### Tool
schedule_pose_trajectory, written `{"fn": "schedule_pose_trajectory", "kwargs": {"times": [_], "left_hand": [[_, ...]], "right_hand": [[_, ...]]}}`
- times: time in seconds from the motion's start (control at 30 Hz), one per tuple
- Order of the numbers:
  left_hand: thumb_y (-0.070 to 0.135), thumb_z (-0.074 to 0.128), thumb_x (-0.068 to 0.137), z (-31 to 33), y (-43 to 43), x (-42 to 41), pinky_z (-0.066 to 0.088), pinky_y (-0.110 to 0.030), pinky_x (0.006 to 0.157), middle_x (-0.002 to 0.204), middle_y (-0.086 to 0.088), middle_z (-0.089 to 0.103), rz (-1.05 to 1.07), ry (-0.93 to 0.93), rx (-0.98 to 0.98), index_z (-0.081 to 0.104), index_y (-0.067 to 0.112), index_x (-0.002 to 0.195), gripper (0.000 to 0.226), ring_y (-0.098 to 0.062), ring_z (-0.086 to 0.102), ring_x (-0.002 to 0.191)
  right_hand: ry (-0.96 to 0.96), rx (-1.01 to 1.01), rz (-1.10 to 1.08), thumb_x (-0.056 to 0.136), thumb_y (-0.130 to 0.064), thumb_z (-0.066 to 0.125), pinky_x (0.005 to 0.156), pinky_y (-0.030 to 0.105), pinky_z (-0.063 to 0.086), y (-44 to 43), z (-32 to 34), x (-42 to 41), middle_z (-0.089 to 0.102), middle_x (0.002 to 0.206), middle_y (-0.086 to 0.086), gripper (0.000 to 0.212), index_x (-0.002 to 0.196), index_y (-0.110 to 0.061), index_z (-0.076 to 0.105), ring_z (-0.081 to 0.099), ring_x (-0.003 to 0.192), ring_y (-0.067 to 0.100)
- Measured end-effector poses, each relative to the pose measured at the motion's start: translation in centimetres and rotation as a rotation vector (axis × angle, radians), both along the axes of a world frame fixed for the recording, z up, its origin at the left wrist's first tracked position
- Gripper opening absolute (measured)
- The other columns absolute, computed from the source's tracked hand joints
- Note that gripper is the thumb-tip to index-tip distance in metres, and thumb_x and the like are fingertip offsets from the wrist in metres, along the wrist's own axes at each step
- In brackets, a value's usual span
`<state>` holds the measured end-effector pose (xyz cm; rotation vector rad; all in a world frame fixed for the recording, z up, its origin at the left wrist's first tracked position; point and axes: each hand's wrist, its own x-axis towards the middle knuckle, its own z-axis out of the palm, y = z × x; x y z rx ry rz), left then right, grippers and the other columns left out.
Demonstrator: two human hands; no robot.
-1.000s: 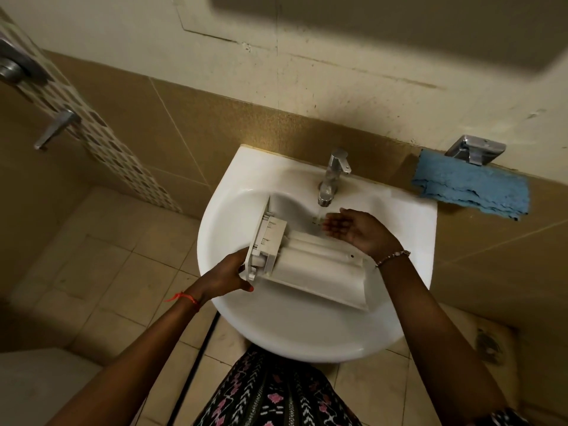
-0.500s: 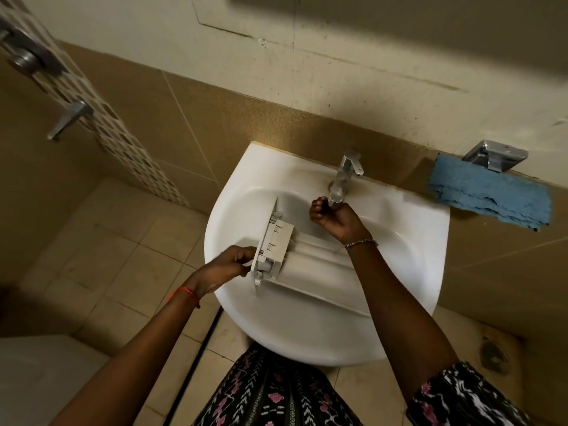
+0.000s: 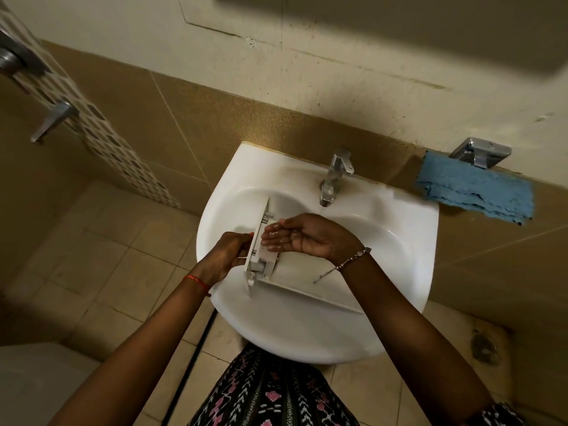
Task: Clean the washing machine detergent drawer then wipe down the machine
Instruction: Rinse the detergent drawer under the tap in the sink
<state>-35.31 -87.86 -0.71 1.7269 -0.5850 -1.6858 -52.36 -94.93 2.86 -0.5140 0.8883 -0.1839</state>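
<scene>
Detergent drawer is lying across sink. Left hand is gripping its front panel; right hand is cupping, palm up, wet, just above it.

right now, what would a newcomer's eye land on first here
A white drawer lies in the sink at centre; the left grip holds its front end while the right grip is cupped palm up, wet, over it below the tap. A blue cloth hangs on the wall right of the sink.
</scene>
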Motion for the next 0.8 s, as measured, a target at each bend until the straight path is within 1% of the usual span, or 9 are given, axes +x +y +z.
{"fn": "schedule_pose_trajectory", "kwargs": {"times": [0.13,0.17,0.27,0.3,0.4,0.5,0.63,0.7,0.8], "left_hand": [[0.026,0.047,0.097,0.5,-0.2,0.0,0.056,-0.022,0.056,0.078,-0.008,0.07,0.011,0.014,0.019,0.066,0.007,0.092,0.027,-0.014,0.067,0.06],[0.027,0.047,0.096,0.6,-0.3,0.0,0.056,-0.023,0.058,0.081,-0.009,0.069,0.001,0.011,0.023,0.066,0.008,0.095,0.027,-0.015,0.066,0.063],[0.029,0.048,0.096,0.8,-0.2,0.1,0.054,-0.024,0.059,0.088,-0.008,0.068,-0.029,0.013,-0.014,0.065,0.01,0.1,0.025,-0.016,0.066,0.069],[0.028,0.047,0.096,0.9,-0.2,0.0,0.054,-0.023,0.058,0.088,-0.006,0.068,-0.039,0.014,-0.038,0.065,0.012,0.102,0.025,-0.015,0.066,0.069],[0.027,0.046,0.097,1.3,-0.4,-0.5,0.053,-0.022,0.059,0.09,-0.002,0.067,-0.055,-0.016,-0.063,0.062,0.014,0.112,0.026,-0.014,0.063,0.073],[0.025,0.044,0.098,1.5,-0.7,-0.9,0.051,-0.018,0.052,0.091,-0.001,0.066,-0.065,-0.049,-0.061,0.059,0.012,0.118,0.029,-0.014,0.062,0.076],[0.025,0.044,0.098,1.5,-0.7,-1.1,0.05,-0.017,0.049,0.09,0.0,0.066,-0.07,-0.056,-0.066,0.059,0.011,0.119,0.029,-0.014,0.062,0.077],[0.026,0.044,0.098,1.4,-0.8,-1.1,0.051,-0.019,0.053,0.091,0.001,0.067,-0.073,-0.05,-0.066,0.059,0.012,0.12,0.03,-0.013,0.063,0.078],[0.027,0.045,0.097,1.2,-0.7,-1.0,0.05,-0.022,0.058,0.093,0.0,0.067,-0.075,-0.057,-0.063,0.059,0.011,0.122,0.032,-0.014,0.063,0.08]], "right_hand": [[0.078,-0.013,-0.26,0.096,-0.003,0.032,0.063,0.029,0.057,-1.0,-1.3,-0.6,0.067,0.065,0.014,0.028,0.086,0.005,0.056,0.06,0.079,0.025],[0.069,0.018,-0.337,0.096,-0.004,0.032,0.064,0.031,0.057,-1.3,-1.8,-1.1,0.068,0.062,0.015,0.028,0.085,0.006,0.056,0.06,0.08,0.027],[-0.018,0.134,-0.557,0.097,-0.01,0.034,0.086,0.042,0.049,-1.9,-3.6,-2.8,0.069,0.07,0.024,0.03,0.089,0.009,0.057,0.059,0.086,0.035],[-0.06,0.163,-0.616,0.098,-0.011,0.035,0.087,0.042,0.049,-2.0,-4.2,-3.3,0.069,0.072,0.026,0.03,0.09,0.009,0.057,0.061,0.085,0.037],[-0.121,0.171,-0.717,0.097,-0.009,0.035,0.063,0.038,0.058,-2.4,-5.5,-3.8,0.069,0.07,0.023,0.027,0.089,0.007,0.056,0.069,0.07,0.034],[-0.153,0.185,-0.782,0.093,0.0,0.035,0.051,0.035,0.057,-3.0,-6.0,-3.2,0.065,0.06,0.019,0.025,0.079,0.004,0.056,0.058,0.077,0.029],[-0.231,0.136,-0.731,0.066,0.0,0.041,0.046,0.021,0.05,-3.8,-6.0,-2.2,0.058,0.055,0.01,0.024,0.05,-0.002,0.06,0.051,0.064,0.019],[-0.22,0.087,-0.613,0.067,-0.002,0.04,0.044,0.017,0.045,-3.8,-5.7,-1.9,0.055,0.054,0.006,0.028,0.047,-0.008,0.059,0.053,0.051,0.015],[-0.111,0.04,-0.39,0.088,-0.002,0.035,0.046,0.02,0.049,-3.0,-5.2,-2.0,0.061,0.057,0.006,0.036,0.061,-0.008,0.057,0.06,0.049,0.016]]}}
